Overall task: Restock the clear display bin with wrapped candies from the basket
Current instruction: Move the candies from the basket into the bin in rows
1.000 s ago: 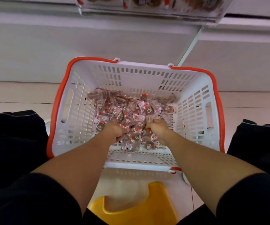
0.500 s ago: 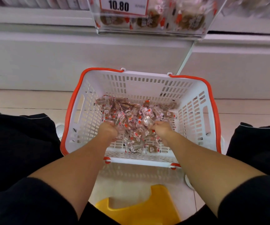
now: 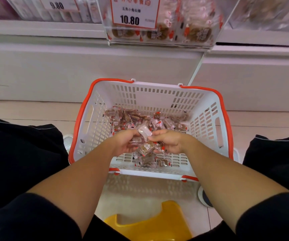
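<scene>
A white basket [image 3: 95, 129] with an orange rim stands on the floor and holds a heap of wrapped candies [image 3: 159, 121]. My left hand [image 3: 122, 143] and my right hand [image 3: 169, 141] are raised together above the heap, fingers curled round a shared bunch of wrapped candies [image 3: 146, 145]. One clear wrapper sticks up between the thumbs. The clear display bin [image 3: 164, 30] hangs on the shelf above, with a 10.80 price tag and a low layer of candies inside.
A white shelf base [image 3: 53, 70] runs behind the basket. Neighbouring clear bins sit left [image 3: 56, 9] and right [image 3: 265, 13] of the target bin. A yellow stool [image 3: 150, 223] is below me, between my dark-clothed knees. A shoe [image 3: 204, 197] shows near the basket's right corner.
Both hands have come up out of the heap with a bunch of candies. My view has tilted upward, bringing the display bin and its price tag into sight.
</scene>
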`<state>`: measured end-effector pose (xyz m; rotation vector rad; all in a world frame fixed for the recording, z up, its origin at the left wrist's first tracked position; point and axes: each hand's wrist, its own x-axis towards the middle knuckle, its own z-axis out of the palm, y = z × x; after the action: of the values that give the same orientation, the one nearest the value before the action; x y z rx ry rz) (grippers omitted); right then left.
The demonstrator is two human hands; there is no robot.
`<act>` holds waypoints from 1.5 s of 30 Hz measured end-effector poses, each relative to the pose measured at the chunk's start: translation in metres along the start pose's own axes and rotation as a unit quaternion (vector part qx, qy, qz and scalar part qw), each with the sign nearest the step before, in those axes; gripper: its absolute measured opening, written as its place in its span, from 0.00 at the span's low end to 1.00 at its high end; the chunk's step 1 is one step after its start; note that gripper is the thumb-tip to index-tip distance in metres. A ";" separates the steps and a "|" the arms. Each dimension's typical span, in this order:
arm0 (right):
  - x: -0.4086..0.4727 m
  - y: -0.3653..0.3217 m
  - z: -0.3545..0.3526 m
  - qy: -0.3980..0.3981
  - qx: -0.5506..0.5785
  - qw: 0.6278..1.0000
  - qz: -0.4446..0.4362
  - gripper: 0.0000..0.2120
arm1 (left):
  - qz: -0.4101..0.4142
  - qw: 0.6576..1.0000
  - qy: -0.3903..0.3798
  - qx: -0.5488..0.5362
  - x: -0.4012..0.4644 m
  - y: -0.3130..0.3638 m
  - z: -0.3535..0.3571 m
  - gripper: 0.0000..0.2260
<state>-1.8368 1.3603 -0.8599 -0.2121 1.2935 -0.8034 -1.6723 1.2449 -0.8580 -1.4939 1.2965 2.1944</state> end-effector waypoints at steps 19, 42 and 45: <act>-0.058 -0.073 -0.007 0.072 -0.195 0.978 -0.013 0.10 | 0.013 0.962 -0.256 -0.089 -0.033 0.046 0.012 0.20; -0.143 -0.155 0.062 -0.024 -0.085 0.976 -0.198 0.20 | 0.165 0.951 -0.187 0.181 -0.158 0.166 -0.019 0.16; -0.146 -0.167 0.080 -0.011 -0.039 0.970 -0.240 0.18 | 0.201 0.933 -0.183 0.236 -0.186 0.177 -0.019 0.13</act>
<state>-1.8401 1.3107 -0.6294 -0.6127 1.2692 -1.1558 -1.6739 1.1801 -0.6088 -0.6505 1.9285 2.0174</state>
